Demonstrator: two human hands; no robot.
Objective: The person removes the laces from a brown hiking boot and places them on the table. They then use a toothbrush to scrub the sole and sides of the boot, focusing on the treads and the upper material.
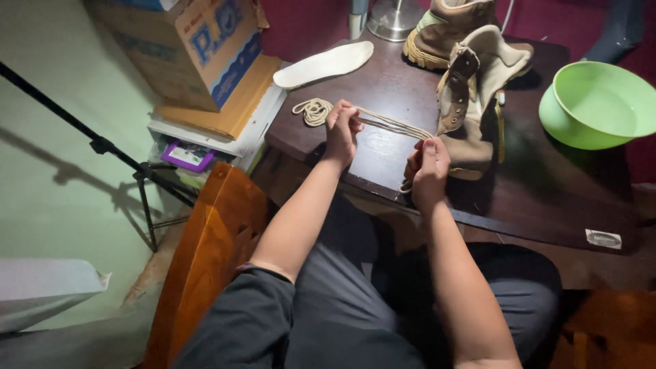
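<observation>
Nearest, two hands: left hand [341, 130] and right hand [428, 167], each grip clamped on one tan shoelace [393, 125] stretched between them above the dark surface [547, 198]. Near right, one small grey label [604, 238]. Farther, two tan boots [471, 102], one white insole [324, 64], one green bowl [600, 102]. Far left, one brown cardboard box [198, 48], blue print.

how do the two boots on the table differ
The near boot lies tipped over by the right hand, its tongue and opening on show, and it looks unlaced; the far boot stands on its sole at the table's back edge, partly cut off by the frame. The near boot shows whole, the far boot only its lower part. Both are tan, same style.
</observation>
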